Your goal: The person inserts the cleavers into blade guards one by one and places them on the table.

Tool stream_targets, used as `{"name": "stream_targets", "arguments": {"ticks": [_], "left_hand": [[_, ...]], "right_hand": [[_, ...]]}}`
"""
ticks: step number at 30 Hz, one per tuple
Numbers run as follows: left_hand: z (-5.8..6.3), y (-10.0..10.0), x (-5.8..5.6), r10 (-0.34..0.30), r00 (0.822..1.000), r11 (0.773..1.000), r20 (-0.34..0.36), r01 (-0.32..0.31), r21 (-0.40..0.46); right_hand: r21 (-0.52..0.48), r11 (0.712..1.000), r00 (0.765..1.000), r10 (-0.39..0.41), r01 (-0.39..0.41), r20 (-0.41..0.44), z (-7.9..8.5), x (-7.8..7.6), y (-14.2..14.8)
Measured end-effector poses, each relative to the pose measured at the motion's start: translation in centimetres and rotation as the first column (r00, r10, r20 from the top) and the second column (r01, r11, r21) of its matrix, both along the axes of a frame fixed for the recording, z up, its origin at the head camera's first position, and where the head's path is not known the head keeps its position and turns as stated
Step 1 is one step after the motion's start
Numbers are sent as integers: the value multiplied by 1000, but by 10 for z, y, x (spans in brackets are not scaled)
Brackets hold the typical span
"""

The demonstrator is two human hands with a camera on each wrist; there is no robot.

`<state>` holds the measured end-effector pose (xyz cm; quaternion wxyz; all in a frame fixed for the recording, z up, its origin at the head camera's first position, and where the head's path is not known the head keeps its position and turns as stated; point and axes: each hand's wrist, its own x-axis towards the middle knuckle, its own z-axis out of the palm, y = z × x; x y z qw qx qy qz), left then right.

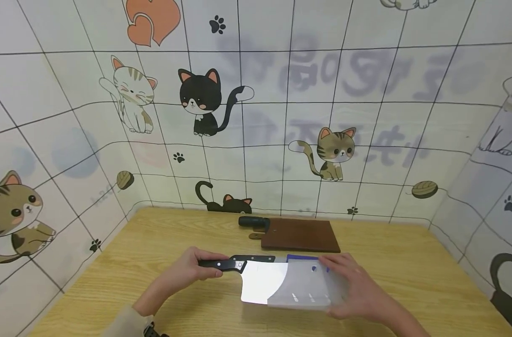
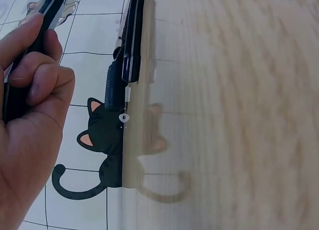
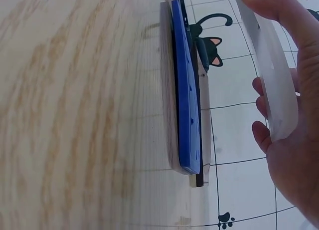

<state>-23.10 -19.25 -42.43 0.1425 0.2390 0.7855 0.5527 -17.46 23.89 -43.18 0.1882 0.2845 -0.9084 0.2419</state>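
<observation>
A cleaver [image 1: 262, 281] with a shiny broad blade hangs above the table. My left hand [image 1: 188, 269] grips its black handle [image 2: 19, 98], fingers curled round it in the left wrist view. Over the blade's right part sits a translucent white blade cover [image 1: 302, 286], and the blade's left part is bare. My right hand [image 1: 359, 290] holds the cover by its right end, thumb on one face and fingers on the other, as the right wrist view shows. Behind the cleaver lies a second knife [image 1: 253, 258] with a black riveted handle and a blue cover [image 3: 187, 100].
Farther back on the wooden table [image 1: 154, 238] lies a brown cutting board [image 1: 302, 234]. A thick black handle [image 1: 252, 222] pokes out at the board's left end. Behind everything stands a white wall sheet [image 1: 264, 126] with a grid and cartoon cats.
</observation>
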Motion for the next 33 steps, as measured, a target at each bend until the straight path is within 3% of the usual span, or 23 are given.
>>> {"name": "stream_targets", "arguments": {"ticks": [4, 7, 13, 19, 33], "left_hand": [[3, -2, 0, -30, 1000, 999, -5, 30, -15], [5, -3, -2, -56, 998, 998, -4, 56, -36], [7, -2, -4, -83, 996, 996, 15, 83, -42], [7, 2, -6, -96, 995, 995, -5, 96, -14], [-12, 24, -1, -25, 1000, 999, 8, 24, 45]], "right_hand": [[-7, 1000, 999, 10, -10, 42, 0, 2, 1], [-22, 998, 996, 64, -63, 63, 0, 2, -1], [-8, 991, 991, 135, -135, 10, 0, 0, -4], [-14, 994, 994, 111, -112, -19, -1, -2, -3], [17, 999, 989, -32, 30, 144, 2, -1, -11]]}}
